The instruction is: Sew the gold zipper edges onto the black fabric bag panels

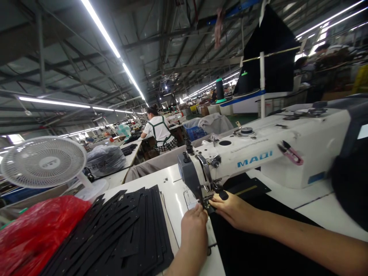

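A white sewing machine (276, 142) stands over the table, its needle and presser foot at the end of the arm. Just left of the foot, my left hand (193, 228) has its fingers pressed together at the edge of a large black fabric piece (258, 245); the fingertips are partly hidden. On the other side of the foot, my right hand (237, 212) lies on the black fabric with fingers stretched out flat. The fabric hangs toward me over the table's front. Behind my right hand lies a black strip with a yellowish line (244, 190).
Stacked black cut pieces (123, 230) cover the table's left side, beside a red plastic bag (37, 234) and a white fan (47, 163). Pink thread snips (291, 154) rest against the machine arm. A thread cone (220, 90) stands behind. A co-worker (159, 130) faces away farther back.
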{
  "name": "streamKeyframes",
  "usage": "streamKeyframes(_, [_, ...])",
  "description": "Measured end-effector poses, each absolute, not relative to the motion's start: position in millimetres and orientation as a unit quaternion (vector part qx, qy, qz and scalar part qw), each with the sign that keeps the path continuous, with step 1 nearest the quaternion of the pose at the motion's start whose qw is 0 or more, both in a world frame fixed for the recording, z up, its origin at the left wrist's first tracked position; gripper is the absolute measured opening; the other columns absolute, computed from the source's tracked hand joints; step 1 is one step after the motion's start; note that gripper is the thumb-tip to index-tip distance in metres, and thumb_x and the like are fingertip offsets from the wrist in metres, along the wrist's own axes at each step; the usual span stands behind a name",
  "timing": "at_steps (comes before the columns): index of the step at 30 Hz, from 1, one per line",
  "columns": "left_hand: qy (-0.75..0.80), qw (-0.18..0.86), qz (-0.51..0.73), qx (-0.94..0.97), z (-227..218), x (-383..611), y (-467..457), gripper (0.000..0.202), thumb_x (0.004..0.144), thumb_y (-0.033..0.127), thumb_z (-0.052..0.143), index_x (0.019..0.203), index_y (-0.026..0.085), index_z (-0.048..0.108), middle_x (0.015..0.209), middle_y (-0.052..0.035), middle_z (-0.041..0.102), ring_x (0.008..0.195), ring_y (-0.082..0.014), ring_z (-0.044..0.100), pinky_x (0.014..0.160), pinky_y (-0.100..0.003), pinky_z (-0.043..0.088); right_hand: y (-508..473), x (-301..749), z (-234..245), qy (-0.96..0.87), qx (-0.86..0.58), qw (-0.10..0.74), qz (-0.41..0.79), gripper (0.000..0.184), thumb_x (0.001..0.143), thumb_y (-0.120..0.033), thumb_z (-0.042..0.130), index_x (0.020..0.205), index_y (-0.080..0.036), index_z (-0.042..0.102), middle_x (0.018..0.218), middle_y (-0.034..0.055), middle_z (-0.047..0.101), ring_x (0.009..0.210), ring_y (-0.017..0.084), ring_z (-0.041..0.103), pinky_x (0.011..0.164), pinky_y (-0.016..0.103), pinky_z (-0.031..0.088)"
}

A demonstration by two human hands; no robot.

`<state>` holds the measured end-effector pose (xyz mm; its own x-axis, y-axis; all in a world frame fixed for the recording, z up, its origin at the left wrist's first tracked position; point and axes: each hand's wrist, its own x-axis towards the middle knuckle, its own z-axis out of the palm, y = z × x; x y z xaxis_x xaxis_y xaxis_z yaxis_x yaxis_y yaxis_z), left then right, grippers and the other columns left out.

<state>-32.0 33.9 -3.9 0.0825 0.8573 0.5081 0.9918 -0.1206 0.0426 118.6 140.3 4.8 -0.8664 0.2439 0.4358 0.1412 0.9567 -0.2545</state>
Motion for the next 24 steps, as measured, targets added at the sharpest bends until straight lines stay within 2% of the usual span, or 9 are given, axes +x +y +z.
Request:
streamKeyframes(5, [-0.641,0.155,-0.224,-0.718,-4.3,-28.7,28.6,0.023,0.08,-0.001,0.048,0.081,0.015,0.063,0.093,-0.0094,0.07,0.088,-0.0214,0.067,0.08,-0.035,0.054,136.5,123.5,5.7,-0.958,-0.093,0.241,0.122,0.03,0.085,-0.011,0.037,0.106,-0.016,0.059,0.112,0.0102,0.061,0.103,0.021,0.055,0.094,0.04,0.04])
streamKeyframes(9, [-0.641,0.155,-0.246,-0.71,-3.8,-26.5,27.3,0.024,0.079,0.0,0.047,0.076,0.018,0.064,0.09,-0.0074,0.071,0.084,-0.0216,0.067,0.074,-0.034,0.055,134.0,122.7,1.7,-0.953,-0.107,0.256,0.119,0.034,0.084,-0.01,0.038,0.111,-0.019,0.058,0.112,0.0085,0.061,0.105,0.02,0.055,0.097,0.043,0.039])
streamKeyframes(12, [-0.648,0.118,-0.305,-0.688,-0.7,-28.7,24.5,0.026,0.08,0.004,0.045,0.074,0.02,0.065,0.095,-0.0066,0.07,0.086,-0.0214,0.066,0.076,-0.034,0.055,134.7,120.1,-8.5,-0.941,-0.166,0.281,0.086,0.037,0.082,-0.015,0.045,0.118,-0.013,0.054,0.119,0.0142,0.058,0.114,0.025,0.051,0.1,0.048,0.037])
streamKeyframes(13, [-0.654,0.079,-0.349,-0.666,0.3,-30.2,22.4,0.025,0.081,0.007,0.045,0.079,0.02,0.066,0.1,-0.007,0.069,0.091,-0.0217,0.065,0.08,-0.036,0.054,134.7,120.5,-13.1,-0.937,-0.188,0.285,0.07,0.039,0.082,-0.018,0.048,0.12,-0.009,0.053,0.122,0.0177,0.055,0.117,0.028,0.048,0.1,0.05,0.036])
streamKeyframes(15, [-0.665,-0.064,-0.455,-0.589,1.1,-32.6,16.6,0.022,0.084,0.018,0.047,0.096,0.018,0.065,0.108,-0.0099,0.066,0.099,-0.0227,0.063,0.087,-0.038,0.051,131.8,125.4,-23.1,-0.93,-0.224,0.288,0.039,0.047,0.082,-0.026,0.051,0.123,-0.004,0.05,0.127,0.0229,0.05,0.123,0.032,0.041,0.101,0.052,0.035])
streamKeyframes(18, [-0.644,-0.307,-0.563,-0.418,-1.6,-27.5,5.0,0.039,0.085,0.037,0.052,0.113,0.011,0.056,0.116,-0.0174,0.061,0.099,-0.0233,0.063,0.081,-0.035,0.053,114.6,144.4,-38.7,-0.921,-0.253,0.296,-0.004,0.051,0.086,-0.033,0.048,0.128,-0.003,0.046,0.134,0.0227,0.043,0.126,0.031,0.037,0.1,0.049,0.038])
streamKeyframes(20, [-0.623,-0.418,-0.557,-0.356,-3.7,-14.4,-2.8,0.05,0.08,0.05,0.057,0.109,0.009,0.057,0.11,-0.0191,0.062,0.092,-0.0229,0.065,0.071,-0.03,0.054,93.7,161.7,-47.7,-0.91,-0.264,0.318,-0.042,0.057,0.088,-0.035,0.045,0.135,-0.005,0.036,0.135,0.0218,0.04,0.125,0.03,0.039,0.097,0.046,0.043])
streamKeyframes(21, [-0.616,-0.454,-0.536,-0.356,-3.6,-5.2,-6.7,0.054,0.075,0.054,0.06,0.102,0.008,0.061,0.101,-0.0175,0.065,0.086,-0.0224,0.066,0.067,-0.028,0.053,81.4,170.7,-51.0,-0.904,-0.264,0.33,-0.061,0.062,0.088,-0.035,0.045,0.139,-0.006,0.029,0.135,0.0219,0.041,0.123,0.03,0.042,0.093,0.045,0.046])
streamKeyframes(24, [-0.613,-0.49,-0.447,-0.429,6.2,26.2,-20.5,0.046,0.067,0.053,0.067,0.079,0.008,0.065,0.07,-0.0072,0.065,0.069,-0.0193,0.063,0.06,-0.026,0.048,43.8,197.0,-49.9,-0.899,-0.241,0.352,-0.102,0.078,0.086,-0.037,0.046,0.145,-0.008,0.005,0.128,0.0221,0.049,0.114,0.032,0.051,0.079,0.045,0.054])
